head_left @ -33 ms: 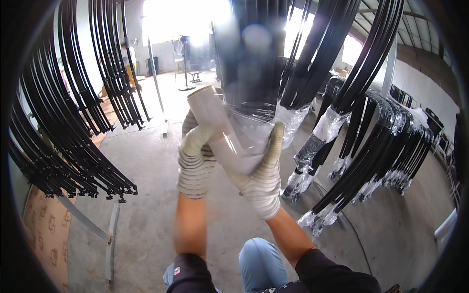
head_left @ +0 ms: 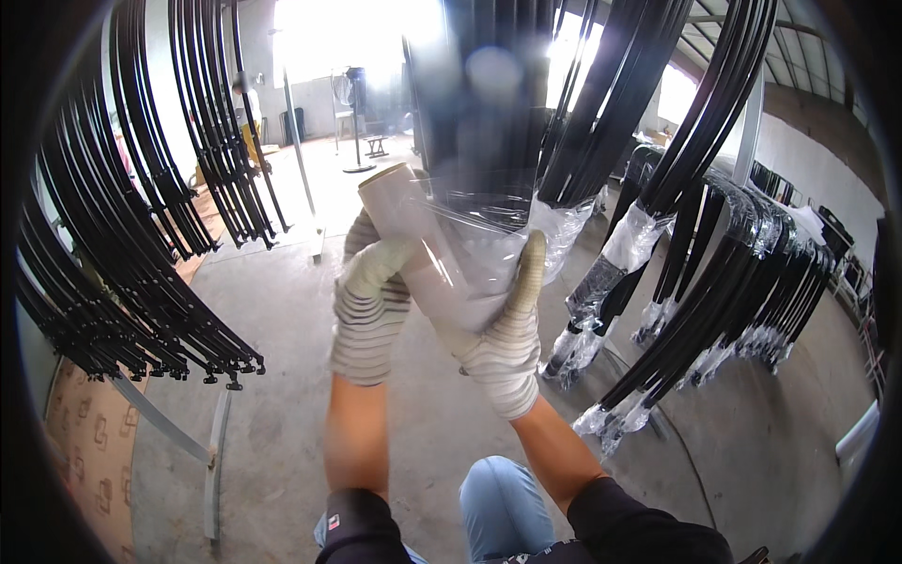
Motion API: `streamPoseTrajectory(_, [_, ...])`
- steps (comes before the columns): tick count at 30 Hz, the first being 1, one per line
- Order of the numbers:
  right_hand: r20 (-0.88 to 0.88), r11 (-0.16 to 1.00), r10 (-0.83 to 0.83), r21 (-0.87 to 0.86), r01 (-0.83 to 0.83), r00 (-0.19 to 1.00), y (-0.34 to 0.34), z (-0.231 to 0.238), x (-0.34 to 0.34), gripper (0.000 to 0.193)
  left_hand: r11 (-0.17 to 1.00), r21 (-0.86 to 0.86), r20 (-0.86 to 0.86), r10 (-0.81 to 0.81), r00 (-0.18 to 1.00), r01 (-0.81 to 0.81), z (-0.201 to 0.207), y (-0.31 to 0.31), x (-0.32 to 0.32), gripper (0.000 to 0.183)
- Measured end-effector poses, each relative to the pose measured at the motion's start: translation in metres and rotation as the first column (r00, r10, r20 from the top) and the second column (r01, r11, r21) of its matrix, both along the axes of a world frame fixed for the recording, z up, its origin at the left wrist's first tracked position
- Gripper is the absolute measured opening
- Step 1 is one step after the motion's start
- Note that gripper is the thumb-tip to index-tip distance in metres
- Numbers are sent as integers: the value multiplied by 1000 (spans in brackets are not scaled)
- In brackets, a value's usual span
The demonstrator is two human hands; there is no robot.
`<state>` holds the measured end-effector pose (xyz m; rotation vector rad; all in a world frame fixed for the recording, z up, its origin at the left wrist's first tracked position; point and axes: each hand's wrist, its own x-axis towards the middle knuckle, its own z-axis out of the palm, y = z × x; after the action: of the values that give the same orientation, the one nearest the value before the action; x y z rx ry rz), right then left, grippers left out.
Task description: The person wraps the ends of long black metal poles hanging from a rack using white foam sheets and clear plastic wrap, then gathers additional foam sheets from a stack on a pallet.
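Note:
Both my hands wear striped knit gloves and grip a roll of clear stretch film [head_left: 420,246], held tilted in front of me. My left hand [head_left: 369,315] wraps the roll from the left side. My right hand [head_left: 507,343] supports its lower end, thumb pointing up. A sheet of film runs from the roll to a hanging bundle of black curved bars [head_left: 489,103] straight ahead. The bundle's lower end [head_left: 556,226] is wrapped in film.
Racks of black curved bars [head_left: 122,254] hang at the left on a grey metal frame [head_left: 216,451]. More film-wrapped bundles [head_left: 705,282] lean at the right. Below are the concrete floor [head_left: 282,310], cardboard [head_left: 85,442] and my knee [head_left: 503,503]. A fan stand [head_left: 355,122] is far back.

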<state>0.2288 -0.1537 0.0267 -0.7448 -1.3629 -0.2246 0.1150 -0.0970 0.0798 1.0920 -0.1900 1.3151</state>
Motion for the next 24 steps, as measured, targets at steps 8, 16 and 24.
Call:
streamPoseTrajectory(8, [-77,999,44,-19,-46,996,-1,-1,-7,104,547,347,41,802,595,-762,15,-57,-16,56])
streamPoseTrajectory(16, [-170,987,143,-42,-153,975,-9,3,-15,107,836,251,-425,549,720,-488,22,-41,-56,59])
streamPoseTrajectory(24, [-123,987,145,-49,-152,982,-15,6,-16,108,952,65,-246,304,920,-298,-45,40,-23,56])
